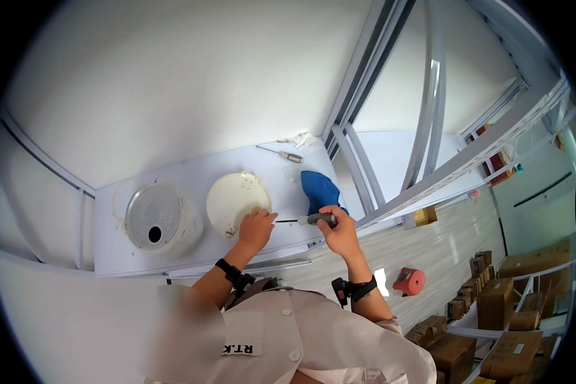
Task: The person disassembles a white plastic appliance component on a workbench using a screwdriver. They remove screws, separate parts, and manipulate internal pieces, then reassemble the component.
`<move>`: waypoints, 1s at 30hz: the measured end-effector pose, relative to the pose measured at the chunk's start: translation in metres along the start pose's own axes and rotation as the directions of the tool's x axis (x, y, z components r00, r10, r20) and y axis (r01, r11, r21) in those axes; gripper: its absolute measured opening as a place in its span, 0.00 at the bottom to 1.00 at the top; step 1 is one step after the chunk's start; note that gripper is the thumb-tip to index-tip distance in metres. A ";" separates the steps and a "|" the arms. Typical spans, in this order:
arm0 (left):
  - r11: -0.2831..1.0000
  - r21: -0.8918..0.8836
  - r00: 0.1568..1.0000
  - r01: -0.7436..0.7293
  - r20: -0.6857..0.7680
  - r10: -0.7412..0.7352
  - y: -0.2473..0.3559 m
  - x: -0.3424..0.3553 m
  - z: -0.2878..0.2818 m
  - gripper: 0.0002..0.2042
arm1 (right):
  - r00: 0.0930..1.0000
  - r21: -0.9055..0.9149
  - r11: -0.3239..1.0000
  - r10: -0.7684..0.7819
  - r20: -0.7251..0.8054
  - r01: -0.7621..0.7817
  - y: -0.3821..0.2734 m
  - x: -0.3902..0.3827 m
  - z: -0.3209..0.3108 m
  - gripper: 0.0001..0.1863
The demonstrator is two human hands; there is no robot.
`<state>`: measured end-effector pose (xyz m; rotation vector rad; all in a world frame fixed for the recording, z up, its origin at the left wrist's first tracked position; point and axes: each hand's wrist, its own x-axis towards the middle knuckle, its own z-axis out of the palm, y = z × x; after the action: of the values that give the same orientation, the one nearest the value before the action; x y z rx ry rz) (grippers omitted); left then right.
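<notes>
My right hand [340,232] grips a screwdriver [322,219] by its grey handle. The dark shaft points left, its end close to the fingertips of my left hand [256,229]. That hand rests, fingers spread, on the lower right part of a round cream lid-like disc [227,203] lying on the white table. Small fittings and dark marks show at the disc's top and lower edge. Just beyond my right hand lies a blue cloth-like piece [320,191]. What is under my left palm is hidden.
On the left of the white table [118,259] stands a white bucket [189,224] with a grey top and a dark round hole. A second screwdriver [290,156] lies at the back near crumpled white paper [303,139]. Metal frame bars [365,169] rise on the right.
</notes>
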<state>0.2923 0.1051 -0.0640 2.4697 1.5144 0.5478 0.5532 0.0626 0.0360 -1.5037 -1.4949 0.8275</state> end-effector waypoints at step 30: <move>0.984 0.167 0.998 -0.060 -0.013 0.063 -0.004 0.021 0.053 0.05 | 0.997 0.013 0.999 0.030 -0.075 -0.029 0.027 -0.001 -0.006 0.14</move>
<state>0.3186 0.1269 -0.1096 2.6519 1.5545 0.4728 0.5703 0.0622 0.0140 -1.5351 -1.4134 0.7869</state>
